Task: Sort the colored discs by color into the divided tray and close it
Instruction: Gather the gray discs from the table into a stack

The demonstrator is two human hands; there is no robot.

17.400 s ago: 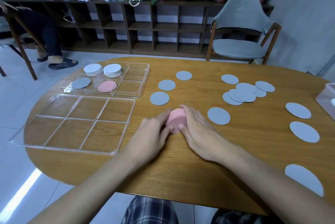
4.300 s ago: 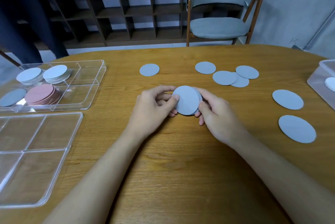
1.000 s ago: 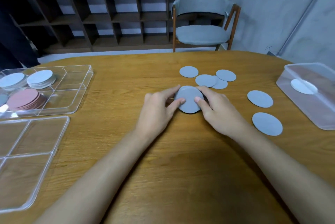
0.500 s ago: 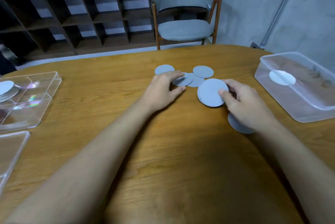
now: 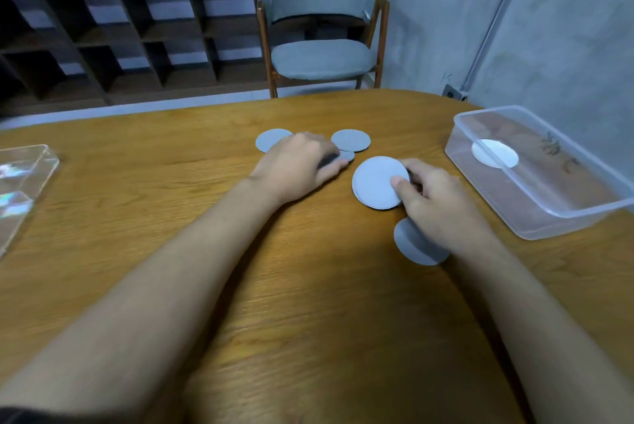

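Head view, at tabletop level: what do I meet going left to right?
Clear tray corner → left hand over loose grey discs → grey disc stack → right hand holding it → clear plastic container with one white disc.

clear tray (image 5: 25, 163): cut by left edge | grey disc (image 5: 417, 248): half under right hand (image 5: 437, 206)

head view, angled down, close

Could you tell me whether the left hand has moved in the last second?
Yes: the left hand left the grey stack and reached forward onto the loose discs.
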